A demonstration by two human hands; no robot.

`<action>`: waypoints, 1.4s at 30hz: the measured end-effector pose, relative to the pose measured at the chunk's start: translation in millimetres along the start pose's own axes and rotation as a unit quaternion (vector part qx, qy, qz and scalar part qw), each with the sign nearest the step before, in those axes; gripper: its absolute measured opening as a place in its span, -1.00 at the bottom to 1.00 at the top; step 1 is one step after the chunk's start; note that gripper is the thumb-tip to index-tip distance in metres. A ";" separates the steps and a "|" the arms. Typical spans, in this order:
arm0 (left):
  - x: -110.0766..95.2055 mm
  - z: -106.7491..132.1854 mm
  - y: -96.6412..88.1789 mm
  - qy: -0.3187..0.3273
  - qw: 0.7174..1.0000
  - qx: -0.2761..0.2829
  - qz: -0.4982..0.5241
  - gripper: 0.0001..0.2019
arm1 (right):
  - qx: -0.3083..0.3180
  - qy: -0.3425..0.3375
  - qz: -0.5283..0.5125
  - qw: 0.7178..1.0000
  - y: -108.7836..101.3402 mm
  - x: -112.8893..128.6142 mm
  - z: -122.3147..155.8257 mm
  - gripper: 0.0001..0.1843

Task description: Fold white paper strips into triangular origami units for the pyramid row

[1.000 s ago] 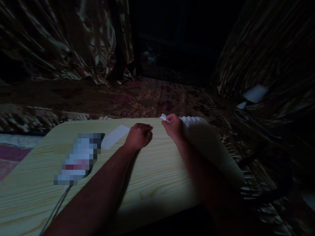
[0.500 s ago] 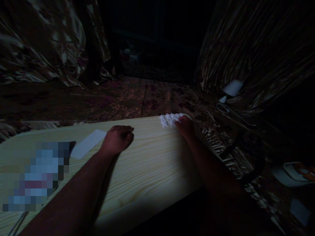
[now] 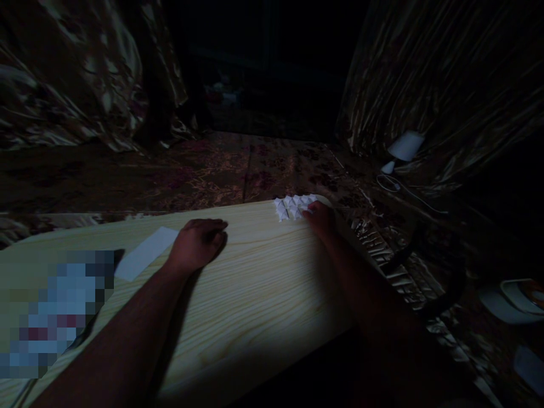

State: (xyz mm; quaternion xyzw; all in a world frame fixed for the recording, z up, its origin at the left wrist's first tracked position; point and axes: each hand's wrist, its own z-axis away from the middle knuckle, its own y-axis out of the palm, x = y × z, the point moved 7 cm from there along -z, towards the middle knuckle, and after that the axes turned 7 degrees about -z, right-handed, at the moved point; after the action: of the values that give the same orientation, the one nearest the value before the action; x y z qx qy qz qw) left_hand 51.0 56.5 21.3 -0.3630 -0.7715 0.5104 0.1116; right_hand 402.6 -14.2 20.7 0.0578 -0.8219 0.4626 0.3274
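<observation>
the right grip point(image 3: 321, 218) is bent, its fingertips down at the near right side of a group of small white folded pieces point(image 3: 293, 208); whether it pinches one or only touches it i cannot tell, as the fingers hide the spot. the pieces sit close together in two rows on the wood-grained counter point(image 3: 255, 283), just left of the right grip and a little beyond it, near the far right corner. the left grip point(image 3: 199, 242) is well to the left of them, loosely curled, thumb parted from the fingers, with nothing seen in it. just left of that grip lies a white strip point(image 3: 147, 253), flat and slanted, its far end reaching the grip's edge. farther left is an oblong object point(image 3: 55, 317) masked by coarse squares, a pale cable point(image 3: 26, 391) at its near end. beyond and right of the right grip, off the counter, is a white lamp point(image 3: 406, 145), its white cord point(image 3: 385, 184) looped beside it. beyond both grips hang shiny curtains point(image 3: 114, 73).
</observation>
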 end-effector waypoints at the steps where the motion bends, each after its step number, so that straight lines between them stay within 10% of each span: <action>1: -0.1 0.1 0.0 0.001 1.000 0.000 -0.001 -0.66 | 0.000 -0.001 0.001 1.000 0.3 0.3 -0.1 -0.73; 42: -0.6 0.7 -1.1 -0.014 1.000 0.003 0.009 -0.65 | 0.007 -0.008 0.014 1.000 3.5 7.6 5.7 -0.76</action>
State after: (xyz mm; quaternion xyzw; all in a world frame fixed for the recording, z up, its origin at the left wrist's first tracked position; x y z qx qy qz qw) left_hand 50.6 55.3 22.1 -0.3622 -0.7682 0.5189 0.0970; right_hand 392.5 -15.2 20.6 0.0522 -0.8219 0.4727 0.3136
